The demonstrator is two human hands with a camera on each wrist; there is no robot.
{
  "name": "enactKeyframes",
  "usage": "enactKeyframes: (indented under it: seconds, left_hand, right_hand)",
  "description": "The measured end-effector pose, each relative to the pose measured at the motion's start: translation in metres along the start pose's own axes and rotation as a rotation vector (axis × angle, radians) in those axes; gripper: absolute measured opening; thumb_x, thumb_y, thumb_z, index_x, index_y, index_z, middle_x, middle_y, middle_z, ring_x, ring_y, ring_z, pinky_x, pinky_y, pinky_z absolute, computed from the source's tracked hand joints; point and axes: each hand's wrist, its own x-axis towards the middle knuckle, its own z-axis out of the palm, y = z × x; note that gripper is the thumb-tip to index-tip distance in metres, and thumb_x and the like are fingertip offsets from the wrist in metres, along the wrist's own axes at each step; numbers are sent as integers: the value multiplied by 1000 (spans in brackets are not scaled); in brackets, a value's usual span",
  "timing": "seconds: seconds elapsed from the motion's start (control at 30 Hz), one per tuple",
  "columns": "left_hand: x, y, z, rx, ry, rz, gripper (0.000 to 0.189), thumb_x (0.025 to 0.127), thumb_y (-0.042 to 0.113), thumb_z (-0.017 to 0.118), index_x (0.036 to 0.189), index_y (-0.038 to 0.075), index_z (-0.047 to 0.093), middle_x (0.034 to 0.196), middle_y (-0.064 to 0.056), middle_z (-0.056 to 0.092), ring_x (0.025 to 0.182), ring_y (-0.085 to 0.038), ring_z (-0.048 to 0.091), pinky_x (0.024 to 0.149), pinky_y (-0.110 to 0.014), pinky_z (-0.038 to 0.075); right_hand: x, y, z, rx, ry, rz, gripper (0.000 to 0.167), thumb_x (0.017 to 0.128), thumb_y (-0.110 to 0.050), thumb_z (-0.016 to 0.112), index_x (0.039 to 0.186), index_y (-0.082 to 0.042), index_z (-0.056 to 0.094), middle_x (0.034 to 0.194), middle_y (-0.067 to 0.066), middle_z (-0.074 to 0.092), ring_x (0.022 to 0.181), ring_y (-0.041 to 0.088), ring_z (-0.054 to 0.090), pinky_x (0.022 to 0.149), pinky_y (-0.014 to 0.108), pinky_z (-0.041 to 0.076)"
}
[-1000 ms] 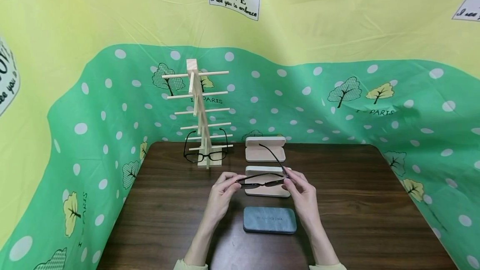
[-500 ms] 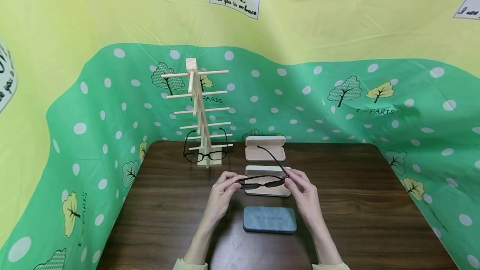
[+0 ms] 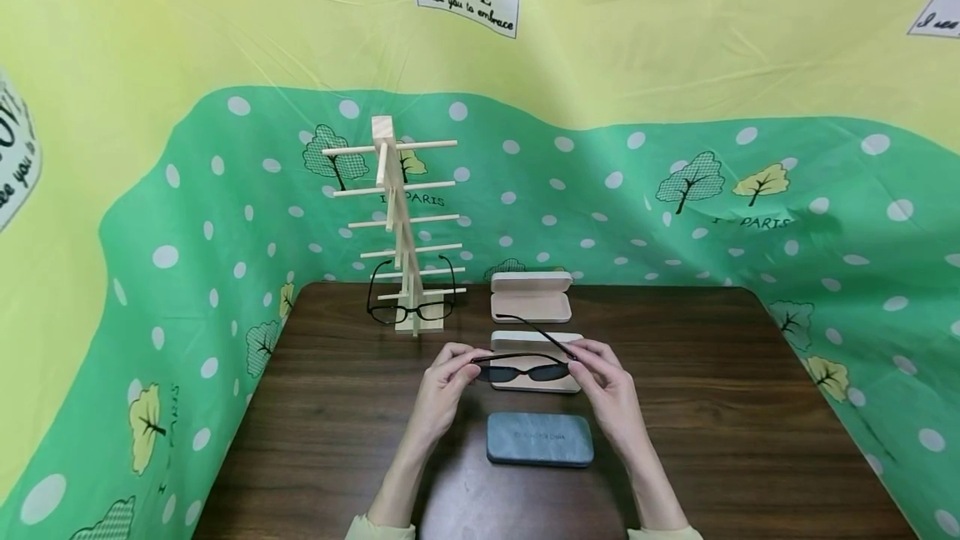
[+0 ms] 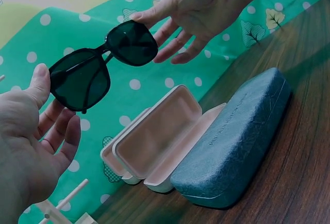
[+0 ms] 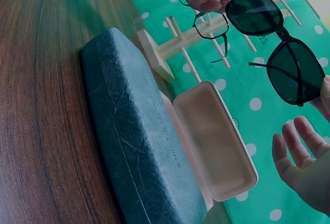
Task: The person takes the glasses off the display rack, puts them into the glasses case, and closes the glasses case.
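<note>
A pair of dark sunglasses (image 3: 546,372) is held up between both hands above the table. My left hand (image 3: 438,394) pinches the frame at its left end, thumb in front of the lens edge in the left wrist view. At the other end my right hand (image 3: 611,394) pinches the frame near the hinge. One temple lies folded across behind the lenses (image 4: 80,80); the other slants up and to the left. Just beyond the sunglasses, and partly covered by them, lies an open glasses case (image 3: 534,338) with a pale pink lining. Nearer me sits a closed blue-green case (image 3: 539,440).
A second open glasses case (image 3: 531,307) lies at the table's back edge. To its left rises a wooden peg stand (image 3: 403,223), with black-framed glasses (image 3: 411,308) hung on its low pegs. A printed green and yellow cloth (image 3: 570,165) surrounds the dark wooden table (image 3: 735,407).
The sunglasses have tipped, so their lenses show more fully in the head view. The slanting temple has come down and further left. Both hands stay almost in place.
</note>
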Motion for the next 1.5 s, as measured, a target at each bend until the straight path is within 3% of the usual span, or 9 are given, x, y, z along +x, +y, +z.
enactKeyframes:
  seconds: [0.2,0.43,0.7,1.17,1.5]
  left_hand:
    - [0,0,0,-12,-9,9,24,100,11,62,119,9,77,117,-17,63,108,-25,60,87,-17,48]
    - [1,0,1,-10,6,9,24,100,12,63,118,8,77,114,-15,59,102,-6,55,83,-16,47]
    - [1,-2,2,-21,37,9,22,98,10,66,116,7,78,112,-14,58,103,-7,53,84,-15,46]
    - [1,-4,3,-68,86,-72,19,94,10,72,111,5,80,112,-12,59,102,-7,55,84,-14,47]
    - [2,-8,5,-168,141,-122,19,88,9,80,104,0,79,108,-11,57,94,-5,63,83,-14,52]
  right_hand:
    - [-1,1,0,14,3,-8,28,101,-6,64,127,-3,72,131,10,59,120,-1,54,88,10,49]
    - [-1,0,0,47,13,0,26,98,-3,66,123,-1,73,131,12,59,121,0,55,89,10,51]
    - [-2,0,-1,39,-1,-29,21,98,-2,66,118,3,73,130,17,58,121,0,54,90,10,50]
    - [-3,5,-4,-4,-30,-27,18,98,-4,67,114,-1,74,127,14,56,115,-3,55,86,12,51]
    - [-5,7,-6,-36,-43,-23,16,99,-5,66,113,-2,74,128,21,54,116,-4,52,84,14,51]
